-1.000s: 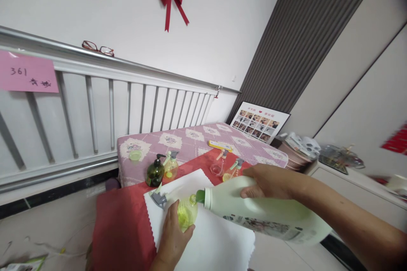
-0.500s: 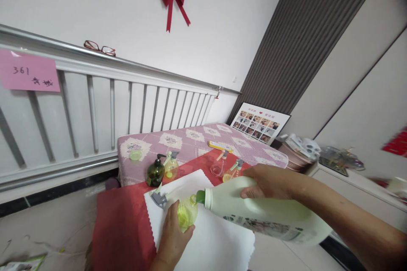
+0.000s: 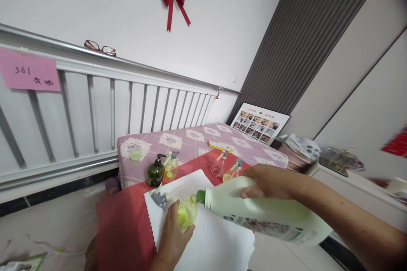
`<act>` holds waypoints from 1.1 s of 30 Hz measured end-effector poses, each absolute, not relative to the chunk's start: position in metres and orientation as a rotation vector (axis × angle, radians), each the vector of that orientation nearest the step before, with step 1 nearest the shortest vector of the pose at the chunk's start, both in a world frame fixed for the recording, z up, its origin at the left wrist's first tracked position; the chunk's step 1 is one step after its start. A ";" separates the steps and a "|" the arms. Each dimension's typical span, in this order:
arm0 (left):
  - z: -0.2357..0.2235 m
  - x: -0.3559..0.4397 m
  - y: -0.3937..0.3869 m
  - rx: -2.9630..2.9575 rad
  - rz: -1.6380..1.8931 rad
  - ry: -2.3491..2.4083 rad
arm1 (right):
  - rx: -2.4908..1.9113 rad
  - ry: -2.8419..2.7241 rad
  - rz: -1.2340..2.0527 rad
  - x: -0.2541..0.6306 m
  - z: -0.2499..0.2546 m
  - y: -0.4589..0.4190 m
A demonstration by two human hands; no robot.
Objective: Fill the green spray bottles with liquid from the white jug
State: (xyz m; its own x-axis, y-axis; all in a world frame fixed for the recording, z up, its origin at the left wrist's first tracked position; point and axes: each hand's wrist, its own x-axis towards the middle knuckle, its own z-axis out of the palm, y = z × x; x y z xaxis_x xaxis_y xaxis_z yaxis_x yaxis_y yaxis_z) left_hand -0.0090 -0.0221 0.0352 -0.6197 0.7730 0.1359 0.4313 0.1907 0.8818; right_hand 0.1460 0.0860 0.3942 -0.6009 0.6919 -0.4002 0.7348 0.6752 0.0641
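My left hand (image 3: 174,233) is wrapped round a small clear yellow bottle (image 3: 187,215) with its neck uncovered, tilted to the right over a white sheet (image 3: 219,245). My right hand (image 3: 265,183) grips the handle of a large pale green detergent jug (image 3: 270,214), which lies nearly level. The jug's green spout (image 3: 201,197) meets the mouth of the yellow bottle; whether liquid is flowing I cannot make out. Beside my left hand a grey spray head (image 3: 158,199) rests on the sheet.
Behind stand a dark green pump bottle (image 3: 155,171), a yellowish spray bottle (image 3: 172,165) and two clear spray bottles, one pinkish (image 3: 218,166). A pale green cap (image 3: 135,155) and a yellow box (image 3: 220,147) lie on the patterned tablecloth (image 3: 193,135). A red cloth (image 3: 121,228) hangs down in front.
Both hands, the jug and the yellow bottle hold almost the same pose. No clear movement of the objects shows.
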 end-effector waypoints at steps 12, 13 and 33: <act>0.031 -0.009 -0.023 1.139 1.414 2.122 | 1.121 2.482 -0.170 0.146 0.393 0.086; 0.032 -0.009 -0.023 1.139 1.410 2.123 | 1.119 2.481 -0.169 0.146 0.393 0.086; 0.041 -0.010 -0.025 1.127 1.386 2.120 | 1.117 2.472 -0.164 0.146 0.393 0.085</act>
State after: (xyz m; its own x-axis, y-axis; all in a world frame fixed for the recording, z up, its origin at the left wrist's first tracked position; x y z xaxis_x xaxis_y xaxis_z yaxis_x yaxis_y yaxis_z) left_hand -0.0096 -0.0249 0.0410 -0.6134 0.7812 0.1165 0.4203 0.1979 0.8855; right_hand 0.1460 0.0846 0.3932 -0.5887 0.6897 -0.4216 0.7394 0.6702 0.0640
